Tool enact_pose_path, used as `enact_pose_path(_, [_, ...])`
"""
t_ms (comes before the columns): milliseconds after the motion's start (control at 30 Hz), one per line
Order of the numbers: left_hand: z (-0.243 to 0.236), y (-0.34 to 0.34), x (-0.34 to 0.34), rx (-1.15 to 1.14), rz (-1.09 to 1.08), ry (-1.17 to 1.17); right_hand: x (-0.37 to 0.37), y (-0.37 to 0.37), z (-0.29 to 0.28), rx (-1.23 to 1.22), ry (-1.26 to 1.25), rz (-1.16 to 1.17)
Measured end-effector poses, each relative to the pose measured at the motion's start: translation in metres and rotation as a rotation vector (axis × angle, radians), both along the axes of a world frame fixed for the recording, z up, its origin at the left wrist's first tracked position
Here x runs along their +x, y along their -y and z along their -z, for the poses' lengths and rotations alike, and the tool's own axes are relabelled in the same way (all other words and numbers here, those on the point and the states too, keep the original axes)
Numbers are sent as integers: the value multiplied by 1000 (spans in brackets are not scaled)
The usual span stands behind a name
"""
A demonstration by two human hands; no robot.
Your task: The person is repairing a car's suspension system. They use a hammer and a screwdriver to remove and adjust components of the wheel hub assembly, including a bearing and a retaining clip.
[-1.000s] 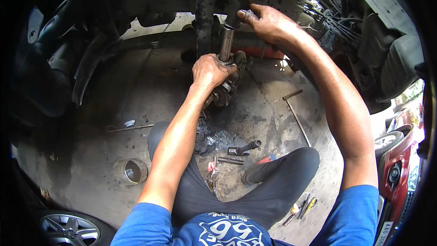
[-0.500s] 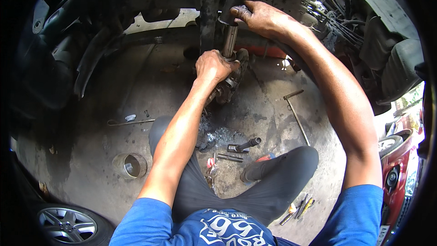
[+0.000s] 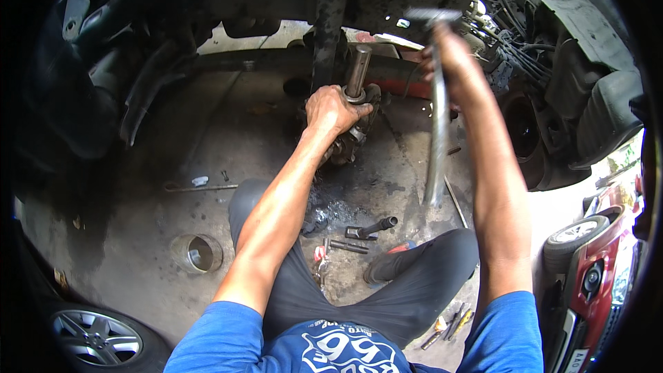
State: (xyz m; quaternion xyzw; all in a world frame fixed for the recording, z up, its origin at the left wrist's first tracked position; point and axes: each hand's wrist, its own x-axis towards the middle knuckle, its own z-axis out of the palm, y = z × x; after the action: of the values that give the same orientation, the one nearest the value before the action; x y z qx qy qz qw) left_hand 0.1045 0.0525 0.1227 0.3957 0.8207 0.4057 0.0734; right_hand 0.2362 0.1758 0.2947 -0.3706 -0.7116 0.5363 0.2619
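My left hand [image 3: 333,110] is closed around the ring at the base of an upright steel shaft [image 3: 358,72], on top of a dark, greasy metal assembly [image 3: 343,148]. The shaft's upper end is bare. To its right, my right hand [image 3: 450,55] is raised and wrapped around a hammer close under its head. The hammer [image 3: 438,145] is blurred by motion, its head sideways at the top and its long handle hanging down beside my forearm. Hammer and shaft are apart.
Between my legs lie a black pipe-like fitting [image 3: 371,228] and a dark rod [image 3: 348,245]. An open can [image 3: 197,253] stands at left, near a wheel [image 3: 103,338]. A thin bar [image 3: 456,202] and several hand tools [image 3: 449,326] lie right. Vehicle parts [image 3: 587,76] hang overhead.
The hammer head has come off the shaft's top and swung right, with its handle now hanging downward. My right arm has moved with it. My left hand keeps its hold at the shaft's base.
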Motion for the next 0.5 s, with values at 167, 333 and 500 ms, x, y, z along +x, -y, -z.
enact_pose_path(167, [1,-3,-1,10,29,11,16,-13,44,-362,-5,-148])
enact_pose_path(333, [-1,-6,2,-20,-61,-9,11,-14,31,-279,-77,-142])
enact_pose_path(500, [-7,-6,0,-92,-21,63,-7,25,-5,404,281,-168])
